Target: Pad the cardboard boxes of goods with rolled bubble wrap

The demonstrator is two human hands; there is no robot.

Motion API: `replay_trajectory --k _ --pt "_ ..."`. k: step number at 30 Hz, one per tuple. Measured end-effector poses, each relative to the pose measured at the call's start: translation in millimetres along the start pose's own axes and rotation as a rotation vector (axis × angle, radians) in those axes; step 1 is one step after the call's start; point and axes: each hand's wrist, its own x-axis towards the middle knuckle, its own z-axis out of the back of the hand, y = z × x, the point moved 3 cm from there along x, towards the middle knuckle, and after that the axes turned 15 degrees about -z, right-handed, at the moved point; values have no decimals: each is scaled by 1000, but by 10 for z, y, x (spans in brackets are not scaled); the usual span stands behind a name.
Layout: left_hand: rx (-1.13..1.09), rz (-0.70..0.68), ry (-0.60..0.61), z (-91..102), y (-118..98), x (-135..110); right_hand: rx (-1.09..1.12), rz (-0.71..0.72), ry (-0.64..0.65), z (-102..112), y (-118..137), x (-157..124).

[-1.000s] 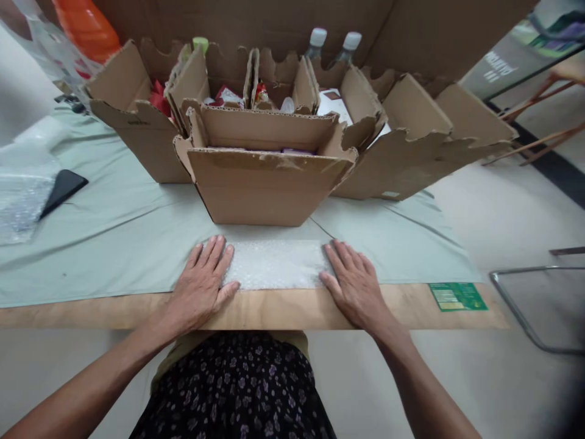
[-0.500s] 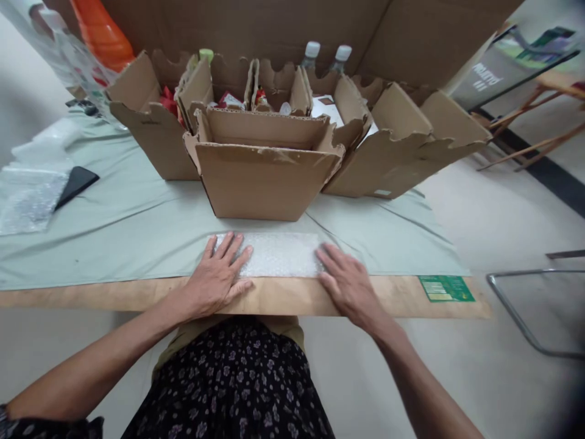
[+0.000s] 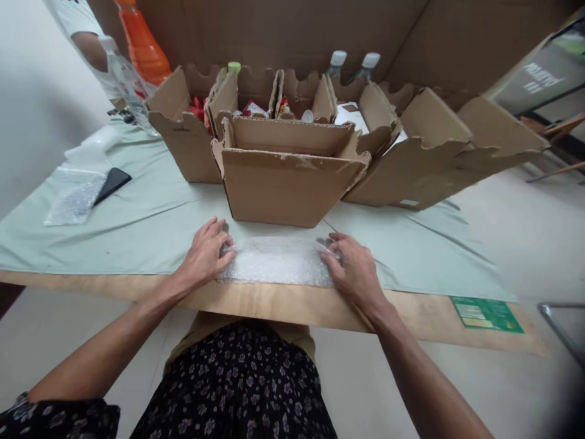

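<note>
A strip of clear bubble wrap (image 3: 276, 262) lies at the table's front edge, partly over the pale green cloth (image 3: 150, 244). At its left end, my left hand (image 3: 208, 251) pinches the upper corner between thumb and fingers. The opposite end is gripped by my right hand (image 3: 354, 265), with thumb and curled fingers closed on the film. The strip's far edge looks slightly raised between the hands. Just beyond stands a cardboard bin (image 3: 278, 186); its contents are hidden from here.
More cardboard bins (image 3: 439, 158) with small items stand behind, before a tall cardboard panel (image 3: 274, 30). To the left lie other bubble wrap pieces (image 3: 75, 195) and a black flat object (image 3: 113, 183). Bottles (image 3: 141, 49) stand at back left. A green card (image 3: 487, 314) lies on the wooden edge.
My hands were spread flat on the ends of the bubble wrap; now their fingers have closed on its ends and lifted its far edge a little. The view has turned slightly left.
</note>
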Motion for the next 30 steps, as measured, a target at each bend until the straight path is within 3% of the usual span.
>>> replay_trajectory --k 3,7,10,13,16,21,26,28,30 --pt "-224 116 -103 109 -58 -62 190 -134 23 116 -17 -115" --pt "-579 361 -101 194 -38 -147 325 -281 101 128 -67 -144" --pt "-767 422 -96 210 -29 -212 459 -290 180 98 -151 -157" --pt "-768 375 -30 210 -64 -254 526 -248 269 117 -226 -210" --pt "-603 255 80 189 -130 -245 508 -191 355 182 -257 -263" --pt "-417 71 152 80 -237 -213 220 -23 388 271 -246 -341" --pt "-397 18 -26 61 -315 -231 -41 113 339 276 -150 -443" --pt "-396 -40 -145 183 -388 -237 18 154 308 340 -53 -460" --pt "-326 -127 -296 412 -485 -235 135 199 197 501 87 -442"
